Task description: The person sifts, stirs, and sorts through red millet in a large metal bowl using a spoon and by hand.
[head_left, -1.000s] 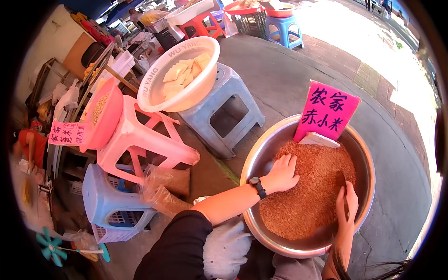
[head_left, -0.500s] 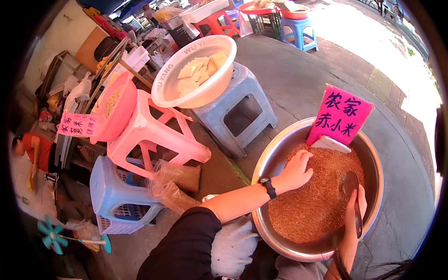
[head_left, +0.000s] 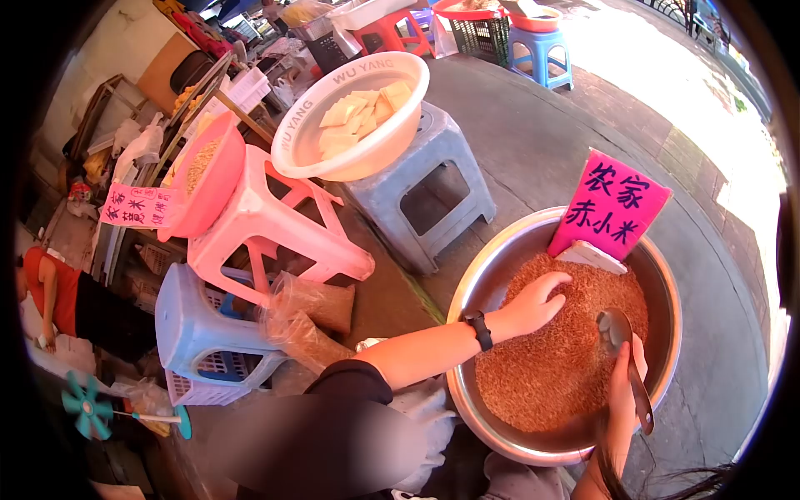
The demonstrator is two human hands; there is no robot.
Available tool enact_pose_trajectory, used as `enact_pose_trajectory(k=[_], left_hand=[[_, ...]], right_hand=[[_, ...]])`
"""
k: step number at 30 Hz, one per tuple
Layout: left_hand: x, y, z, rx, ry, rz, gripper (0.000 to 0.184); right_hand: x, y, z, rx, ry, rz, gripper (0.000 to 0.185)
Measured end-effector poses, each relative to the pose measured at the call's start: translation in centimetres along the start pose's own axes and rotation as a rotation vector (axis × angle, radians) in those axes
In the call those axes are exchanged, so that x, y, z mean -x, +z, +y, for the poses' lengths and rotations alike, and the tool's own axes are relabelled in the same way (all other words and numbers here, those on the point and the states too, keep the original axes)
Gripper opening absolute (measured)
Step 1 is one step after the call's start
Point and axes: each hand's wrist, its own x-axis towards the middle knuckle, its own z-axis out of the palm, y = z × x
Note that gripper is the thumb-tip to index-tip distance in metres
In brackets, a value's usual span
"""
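Note:
A wide steel basin (head_left: 461, 333) holds a heap of reddish-brown grain (head_left: 533, 383). My left hand (head_left: 533, 307), with a dark band on its wrist, is over the grain, fingers stretched and apart; whether the fingertips touch the grain I cannot tell. In my right hand (head_left: 623, 383) is a metal ladle (head_left: 617, 329) with a dark handle, gripped near its bowl, which faces up at the grain's right side. A pink sign (head_left: 612, 207) with black handwriting stands in a white holder (head_left: 592, 257) at the far side of the heap.
Yellowish slabs lie in a white basin (head_left: 292, 137) on a grey-blue stool (head_left: 433, 233). Left of it, a pink bowl (head_left: 225, 167) of grain sits on a pink stool (head_left: 217, 246). Bagged grain (head_left: 325, 304) lies by a blue stool (head_left: 179, 317). A person (head_left: 54, 292) is at far left.
The ladle's bowl has turned upward and shifted slightly left in my right hand. My left hand has moved slightly, its fingers more extended. The person at far left has shifted.

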Motion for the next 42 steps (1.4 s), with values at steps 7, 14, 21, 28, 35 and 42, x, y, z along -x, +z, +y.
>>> enact_pose_trajectory(k=[7, 14, 21, 28, 35, 42], left_hand=[[0.7, 1.0, -0.3, -0.244, -0.066, -0.257, 0.061], [0.3, 0.4, -0.4, -0.235, -0.028, -0.081, 0.062], [1.4, 0.3, -0.6, -0.819, -0.25, -0.047, 0.043], [1.3, 0.2, -0.6, -0.735, -0.192, -0.039, 0.034], [0.6, -0.3, 0.5, -0.466, -0.202, -0.147, 0.03], [0.1, -0.7, 0.4, -0.247, -0.078, 0.071, 0.027]], right_hand=[[-0.4, 0.5, 0.8, 0.547, -0.067, 0.047, 0.019], [-0.4, 0.4, 0.7, 0.356, -0.029, 0.176, 0.021], [-0.2, 0.4, 2.3, 0.647, 0.066, 0.181, 0.015], [-0.4, 0.0, 1.4, 0.626, 0.234, 0.033, 0.019], [-0.3, 0.0, 2.6, 0.361, 0.202, -0.038, 0.024], [-0.6, -0.9, 2.7, -0.313, 0.405, 0.079, 0.026]])
